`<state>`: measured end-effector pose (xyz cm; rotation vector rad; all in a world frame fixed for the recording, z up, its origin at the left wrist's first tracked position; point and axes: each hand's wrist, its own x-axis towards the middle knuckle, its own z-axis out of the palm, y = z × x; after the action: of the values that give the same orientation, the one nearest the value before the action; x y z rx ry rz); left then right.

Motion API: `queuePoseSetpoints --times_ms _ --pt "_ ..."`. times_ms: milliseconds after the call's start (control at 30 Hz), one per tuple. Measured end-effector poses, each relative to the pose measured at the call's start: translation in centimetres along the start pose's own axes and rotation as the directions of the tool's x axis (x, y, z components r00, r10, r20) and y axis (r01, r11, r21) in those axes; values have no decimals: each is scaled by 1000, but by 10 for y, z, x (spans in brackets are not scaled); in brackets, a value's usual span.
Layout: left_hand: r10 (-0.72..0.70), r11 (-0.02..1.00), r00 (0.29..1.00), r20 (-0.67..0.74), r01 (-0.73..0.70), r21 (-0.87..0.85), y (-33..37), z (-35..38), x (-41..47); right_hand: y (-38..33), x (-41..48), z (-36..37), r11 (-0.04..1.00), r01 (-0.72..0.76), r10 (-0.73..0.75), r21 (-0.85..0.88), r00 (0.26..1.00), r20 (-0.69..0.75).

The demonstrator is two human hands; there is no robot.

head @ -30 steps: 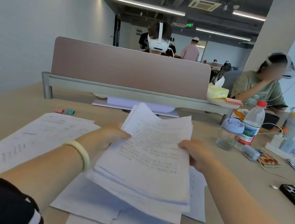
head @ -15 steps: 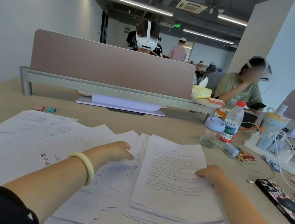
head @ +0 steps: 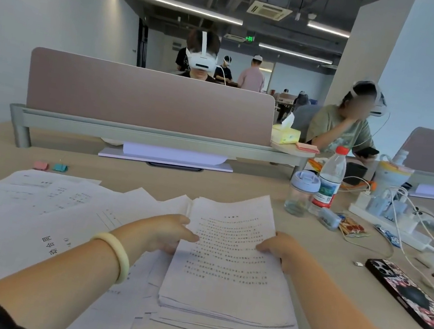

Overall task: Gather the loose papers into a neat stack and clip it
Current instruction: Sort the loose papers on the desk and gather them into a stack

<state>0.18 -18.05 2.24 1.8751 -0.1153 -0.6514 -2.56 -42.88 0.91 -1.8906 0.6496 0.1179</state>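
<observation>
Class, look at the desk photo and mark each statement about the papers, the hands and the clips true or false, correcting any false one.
1. Both hands grip the top stack of papers at its sides. True: left hand, right hand.
2. A clip is already on the stack. False: no clip shows on it; the pink clip and the teal clip lie on the desk to the far left.
3. A pale bangle is on the left wrist. True.
4. All sheets are gathered. False: loose sheets lie spread to the left.
5. The water bottle has a blue cap. False: red.
</observation>
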Motion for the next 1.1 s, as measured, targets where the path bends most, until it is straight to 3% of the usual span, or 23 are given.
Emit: queuePoseSetpoints --times_ms 133,267,367,433,500,600,667,733,800,867,1100 --pt "-4 989 995 100 19 -148 2 12 -1 5 -18 -17 977 115 -135 -178 986 -102" --pt "104 991 994 -33 -106 -81 3 26 5 -5 -43 -37 946 325 -322 10 942 -97" --pt "188 943 974 -126 -215 -254 12 15 4 -27 -64 -43 890 437 -423 130 898 -120" --pt "268 926 944 -190 -307 -221 26 3 -8 -44 -76 -45 828 525 -505 199 851 -142" --pt "409 871 864 -293 -465 -157 47 -10 -25 -64 -90 -43 764 594 -565 253 804 -184" --pt "580 714 618 -531 -699 -33 83 -24 -58 -98 -106 -38 640 707 -661 299 706 -255" --pt "624 655 517 -587 -755 32 94 -33 -69 -115 -114 -33 574 768 -711 284 640 -292" --pt "634 666 538 -555 -745 39 89 -38 -72 -118 -117 -25 559 773 -727 300 631 -271" --pt "619 706 604 -503 -708 19 75 -39 -69 -109 -109 -13 586 712 -703 387 684 -195" --pt "613 714 608 -504 -700 23 63 -38 -63 -96 -100 -1 618 635 -651 464 744 -152" --pt "544 783 662 -515 -621 29 50 -30 -44 -74 -80 14 661 572 -555 486 808 -197"
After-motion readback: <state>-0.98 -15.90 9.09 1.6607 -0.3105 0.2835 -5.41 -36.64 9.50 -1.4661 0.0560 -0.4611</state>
